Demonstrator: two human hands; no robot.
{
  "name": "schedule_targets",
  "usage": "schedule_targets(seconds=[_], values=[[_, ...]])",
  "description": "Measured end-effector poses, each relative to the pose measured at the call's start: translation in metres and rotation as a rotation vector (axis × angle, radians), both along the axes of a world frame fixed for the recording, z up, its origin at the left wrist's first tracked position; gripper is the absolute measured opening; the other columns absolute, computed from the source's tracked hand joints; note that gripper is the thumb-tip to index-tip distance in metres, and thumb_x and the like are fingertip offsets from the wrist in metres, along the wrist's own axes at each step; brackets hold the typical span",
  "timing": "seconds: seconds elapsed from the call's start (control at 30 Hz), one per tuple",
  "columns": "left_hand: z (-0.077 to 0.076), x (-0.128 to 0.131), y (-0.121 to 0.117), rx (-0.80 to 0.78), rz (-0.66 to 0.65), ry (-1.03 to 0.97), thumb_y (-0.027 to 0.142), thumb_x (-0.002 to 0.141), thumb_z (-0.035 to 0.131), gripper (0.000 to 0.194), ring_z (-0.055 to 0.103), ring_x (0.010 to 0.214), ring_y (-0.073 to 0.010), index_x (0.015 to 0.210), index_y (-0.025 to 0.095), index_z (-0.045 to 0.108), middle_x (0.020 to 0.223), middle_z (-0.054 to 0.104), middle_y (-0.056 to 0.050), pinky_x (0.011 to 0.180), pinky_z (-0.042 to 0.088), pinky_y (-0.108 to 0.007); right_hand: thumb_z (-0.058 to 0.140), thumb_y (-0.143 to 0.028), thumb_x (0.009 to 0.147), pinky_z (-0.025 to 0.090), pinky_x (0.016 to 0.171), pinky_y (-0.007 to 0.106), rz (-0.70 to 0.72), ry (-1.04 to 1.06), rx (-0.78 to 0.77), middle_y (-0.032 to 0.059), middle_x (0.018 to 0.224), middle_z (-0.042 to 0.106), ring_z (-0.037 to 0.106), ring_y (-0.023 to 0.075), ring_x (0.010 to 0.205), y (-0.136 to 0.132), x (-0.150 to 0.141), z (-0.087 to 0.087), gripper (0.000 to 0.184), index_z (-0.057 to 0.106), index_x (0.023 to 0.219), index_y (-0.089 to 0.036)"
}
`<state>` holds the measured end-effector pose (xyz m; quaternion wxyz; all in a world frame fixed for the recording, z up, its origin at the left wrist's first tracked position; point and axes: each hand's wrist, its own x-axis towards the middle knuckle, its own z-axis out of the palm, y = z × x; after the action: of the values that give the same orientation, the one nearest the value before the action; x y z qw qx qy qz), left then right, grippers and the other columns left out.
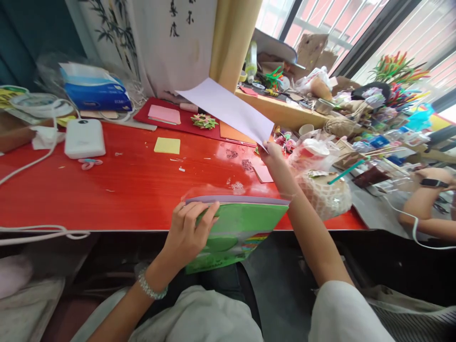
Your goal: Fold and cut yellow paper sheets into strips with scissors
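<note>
My left hand (190, 230) grips the top left edge of a pack of coloured paper (245, 221), green at the front, in a clear sleeve. The pack tilts at the table's front edge, its lower part over my lap. Farther out, my right hand (271, 154) pinches one corner of a pale lilac sheet of paper (228, 111). That sheet is held up over the back of the table and stretches away to the left. Beneath and beside it lie a red sheet (142, 114), an orange sheet (231, 132) and a folded paper flower (204, 121).
On the red table (135, 190) are a yellow note pad (167, 146), a white power bank (84, 138) and a blue tissue pack (94, 90). Right of my arm stands a bagged drink cup (324, 190). Another person's arm (423, 204) rests at far right. Craft clutter fills the windowsill.
</note>
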<state>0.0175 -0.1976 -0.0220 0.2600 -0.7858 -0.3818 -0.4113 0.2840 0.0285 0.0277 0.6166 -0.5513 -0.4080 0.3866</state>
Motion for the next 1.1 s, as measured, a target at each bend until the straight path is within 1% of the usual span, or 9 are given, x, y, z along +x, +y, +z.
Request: schedule_targets(seconds=[0.13,0.37,0.53,0.63,0.77,0.83,0.9,1.03,1.1], values=[[-0.001,0.001,0.001,-0.010,-0.014,-0.025,0.020,0.080,0.065,0.044,0.055,0.095,-0.0229,0.122,0.010,0.054,0.098,0.056,-0.013,0.092,0.044,-0.042,0.041,-0.001,0.078,0.052,0.065,0.019,-0.058,0.059,-0.057,-0.0013,0.071,0.050,0.053,0.0098,0.072,-0.005,-0.009,-0.015,0.023,0.041,0.071,-0.023],[-0.001,0.001,0.000,-0.005,-0.005,-0.015,0.020,0.082,0.063,0.043,0.056,0.096,-0.0223,0.123,0.011,0.054,0.097,0.057,-0.013,0.091,0.044,-0.041,0.039,0.000,0.074,0.052,0.075,0.025,0.062,0.110,-0.101,-0.0001,0.081,0.059,0.060,0.0135,0.090,-0.021,-0.039,-0.034,0.030,0.050,0.086,-0.025],[0.000,0.002,0.000,0.021,0.015,-0.007,0.021,0.081,0.065,0.047,0.056,0.093,-0.0216,0.125,0.009,0.053,0.093,0.056,-0.012,0.090,0.044,-0.040,0.045,-0.004,0.078,0.052,0.081,0.026,0.302,0.173,-0.080,-0.0024,0.087,0.063,0.060,0.0119,0.095,-0.042,-0.047,-0.042,0.027,0.054,0.089,-0.027],[-0.002,0.003,0.001,0.015,-0.008,-0.044,0.018,0.080,0.065,0.042,0.056,0.093,-0.0207,0.121,0.012,0.056,0.093,0.056,-0.011,0.092,0.044,-0.040,0.052,-0.006,0.077,0.052,0.077,0.024,0.414,0.190,-0.191,-0.0023,0.079,0.063,0.061,0.0106,0.085,-0.047,-0.044,-0.040,0.019,0.055,0.085,-0.024],[-0.004,0.004,0.000,0.026,-0.035,-0.078,0.014,0.082,0.062,0.033,0.058,0.095,-0.0198,0.115,0.015,0.058,0.092,0.059,-0.010,0.095,0.042,-0.041,0.059,-0.017,0.079,0.049,0.056,0.020,0.482,0.156,-0.342,0.0008,0.063,0.059,0.055,0.0089,0.059,-0.059,-0.035,-0.027,0.002,0.059,0.079,-0.016],[-0.004,0.004,-0.001,0.022,-0.049,-0.081,0.011,0.082,0.061,0.031,0.059,0.096,-0.0196,0.112,0.016,0.059,0.093,0.063,-0.010,0.098,0.040,-0.042,0.060,-0.023,0.081,0.044,0.049,0.018,0.520,0.087,-0.338,0.0004,0.060,0.057,0.051,0.0069,0.052,-0.071,-0.028,-0.014,0.009,0.062,0.082,-0.014],[-0.004,0.004,-0.003,0.015,-0.071,-0.076,0.011,0.082,0.061,0.028,0.059,0.099,-0.0194,0.109,0.017,0.058,0.096,0.067,-0.010,0.101,0.037,-0.044,0.059,-0.024,0.082,0.041,0.047,0.018,0.474,-0.028,-0.210,-0.0004,0.062,0.056,0.048,0.0054,0.050,-0.085,-0.023,0.004,0.011,0.063,0.086,-0.014],[-0.005,0.005,-0.003,0.011,-0.123,-0.079,0.011,0.082,0.061,0.023,0.059,0.105,-0.0195,0.103,0.018,0.056,0.105,0.069,-0.010,0.104,0.031,-0.048,0.050,-0.023,0.086,0.034,0.043,0.021,0.063,-0.252,0.228,-0.0025,0.061,0.050,0.041,0.0058,0.045,-0.123,-0.021,0.044,0.011,0.061,0.086,-0.019],[-0.006,0.006,-0.002,0.015,-0.139,-0.091,0.009,0.082,0.060,0.021,0.059,0.108,-0.0194,0.101,0.018,0.055,0.106,0.069,-0.010,0.105,0.029,-0.049,0.046,-0.023,0.088,0.034,0.042,0.024,-0.120,-0.369,0.427,-0.0001,0.067,0.054,0.041,0.0075,0.045,-0.153,-0.026,0.062,0.014,0.059,0.085,-0.021]])
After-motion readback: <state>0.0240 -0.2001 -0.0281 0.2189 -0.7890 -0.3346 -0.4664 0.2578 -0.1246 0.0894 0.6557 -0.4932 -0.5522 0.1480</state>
